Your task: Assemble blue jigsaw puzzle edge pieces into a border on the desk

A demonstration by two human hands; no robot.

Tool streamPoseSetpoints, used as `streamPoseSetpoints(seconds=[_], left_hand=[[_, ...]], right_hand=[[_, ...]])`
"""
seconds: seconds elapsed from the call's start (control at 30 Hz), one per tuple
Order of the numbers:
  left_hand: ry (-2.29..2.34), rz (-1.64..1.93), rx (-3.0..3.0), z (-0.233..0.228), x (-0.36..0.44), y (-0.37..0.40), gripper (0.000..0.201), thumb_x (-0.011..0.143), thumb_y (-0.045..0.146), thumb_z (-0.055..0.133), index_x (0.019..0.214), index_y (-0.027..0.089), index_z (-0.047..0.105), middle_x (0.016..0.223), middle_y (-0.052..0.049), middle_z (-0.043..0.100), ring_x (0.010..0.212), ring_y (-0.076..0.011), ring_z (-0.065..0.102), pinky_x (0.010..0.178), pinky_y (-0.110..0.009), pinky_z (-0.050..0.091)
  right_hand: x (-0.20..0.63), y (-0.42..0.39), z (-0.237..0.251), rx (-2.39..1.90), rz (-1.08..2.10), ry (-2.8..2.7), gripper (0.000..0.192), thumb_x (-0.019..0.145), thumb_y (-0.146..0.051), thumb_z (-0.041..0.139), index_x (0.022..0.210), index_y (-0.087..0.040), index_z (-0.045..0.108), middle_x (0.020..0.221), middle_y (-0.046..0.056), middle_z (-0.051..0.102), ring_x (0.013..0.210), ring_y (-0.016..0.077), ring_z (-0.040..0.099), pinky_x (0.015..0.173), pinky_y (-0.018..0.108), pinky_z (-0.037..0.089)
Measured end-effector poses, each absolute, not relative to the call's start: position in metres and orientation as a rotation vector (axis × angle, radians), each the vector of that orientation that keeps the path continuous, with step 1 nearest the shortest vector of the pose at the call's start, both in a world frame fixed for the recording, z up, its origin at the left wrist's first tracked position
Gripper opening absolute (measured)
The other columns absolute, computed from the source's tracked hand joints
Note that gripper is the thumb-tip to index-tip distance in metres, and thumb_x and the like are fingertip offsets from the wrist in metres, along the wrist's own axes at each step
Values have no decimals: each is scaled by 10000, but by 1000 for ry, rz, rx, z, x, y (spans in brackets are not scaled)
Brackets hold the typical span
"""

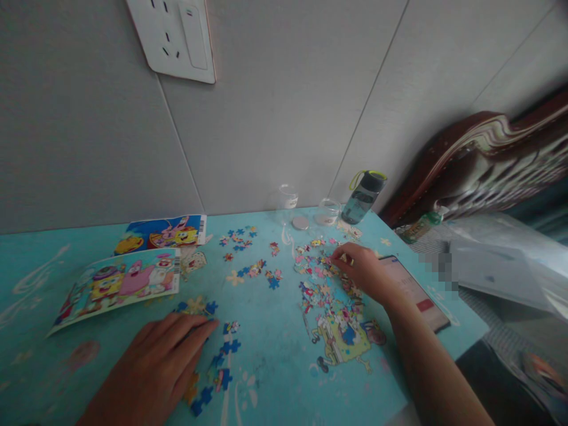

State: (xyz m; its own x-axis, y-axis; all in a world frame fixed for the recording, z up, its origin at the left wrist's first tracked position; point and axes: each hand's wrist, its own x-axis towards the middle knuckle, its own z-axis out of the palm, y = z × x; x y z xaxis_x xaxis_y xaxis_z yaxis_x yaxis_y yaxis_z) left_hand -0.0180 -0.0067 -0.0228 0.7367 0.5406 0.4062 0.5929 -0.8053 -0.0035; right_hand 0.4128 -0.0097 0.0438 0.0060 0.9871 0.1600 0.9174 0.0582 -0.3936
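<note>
1. Two glossy cartoon-printed sheets (104,287), overlapping.
2. One left hand (164,349), fingers extended, obscuring part of the blue-and-yellow jigsaw pieces (231,346); grip: cannot tell.
3. Two clear round jars (288,195), one pale disc (300,222) between.
4. One multicoloured puzzle heap (313,266), pieces overlapping, uncountable.
5. One right hand (361,269) at the heap, fingertips pinched; contents: cannot tell.
6. One grey translucent bottle (361,198).
7. One slim phone (412,284), partly behind the right forearm.

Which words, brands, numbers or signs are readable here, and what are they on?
None reads clearly.
Left clear jar: label too small.
Right clear jar: label too small.
Phone: screen text blurred.
Green bottle: label blurred.
Front picture card, back picture card: edge strips too small.
</note>
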Motion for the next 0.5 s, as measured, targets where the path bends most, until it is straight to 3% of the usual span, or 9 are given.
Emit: streamPoseSetpoints(seconds=[0.13, 0.33, 0.5], left_hand=[[-931, -561, -2827, -22, -18, -7, 347, 904, 238, 527, 1234, 255, 633, 1126, -45, 663, 996, -234, 593, 903, -400, 403], [-994, -560, -2845, -24, -17, -6, 320, 938, 295, 522, 1235, 275, 638, 1128, -48, 671, 1009, -237, 594, 905, -400, 427], [-1012, -575, -2854, -27, -19, -7, 317, 943, 323, 522, 1235, 277, 634, 1137, -47, 669, 1018, -242, 595, 901, -412, 421]], right_hand=[[412, -10, 42, -1792, 336, -2081, 165, 924, -301, 588, 900, -227, 734, 915, 49, 715, 830, 188, 639, 788, 310, 467], [424, -12, 49, -2016, 56, -1640, 312, 926, -405, 527, 908, -185, 747, 825, 74, 730, 702, 207, 629, 676, 328, 441], [431, -9, 46, -2103, 78, -1498, 347, 896, -434, 532, 890, -176, 764, 776, 77, 735, 677, 215, 635, 649, 333, 434]])
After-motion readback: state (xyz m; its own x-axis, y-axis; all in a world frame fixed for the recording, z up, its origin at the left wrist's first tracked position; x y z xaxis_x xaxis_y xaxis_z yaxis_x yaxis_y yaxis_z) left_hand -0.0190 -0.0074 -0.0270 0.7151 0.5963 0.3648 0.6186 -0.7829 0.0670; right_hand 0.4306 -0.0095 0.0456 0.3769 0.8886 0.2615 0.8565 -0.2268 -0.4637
